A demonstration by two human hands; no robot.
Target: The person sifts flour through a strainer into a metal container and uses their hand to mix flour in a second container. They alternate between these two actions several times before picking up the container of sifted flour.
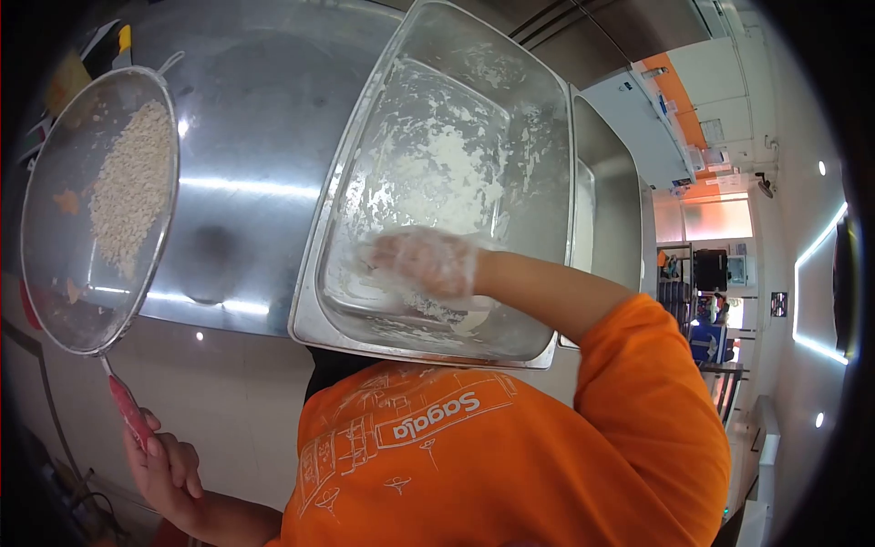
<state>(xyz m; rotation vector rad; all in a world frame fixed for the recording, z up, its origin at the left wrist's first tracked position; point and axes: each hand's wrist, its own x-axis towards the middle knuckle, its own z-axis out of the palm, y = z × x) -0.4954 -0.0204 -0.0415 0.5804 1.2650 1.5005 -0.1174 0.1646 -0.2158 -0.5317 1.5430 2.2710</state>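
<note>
Left hand point(169, 469) clenches the mesh strainer point(55, 273) level, retaining its crumbs point(132, 187); gloved right hand point(424, 262) rests open in the floury steel tray point(547, 182).

We see a steel counter point(246, 137) across the far left and middle, with bright streaks of light on it. At its right sits a second steel pan point(606, 210), deep and shiny. Nearer to us lies a pale glossy surface point(228, 392). At the far right are a white cabinet point(643, 118), an orange wall point(679, 100), a dark screen point(709, 269), a blue crate point(704, 342) and a glowing light strip point(816, 255).
</note>
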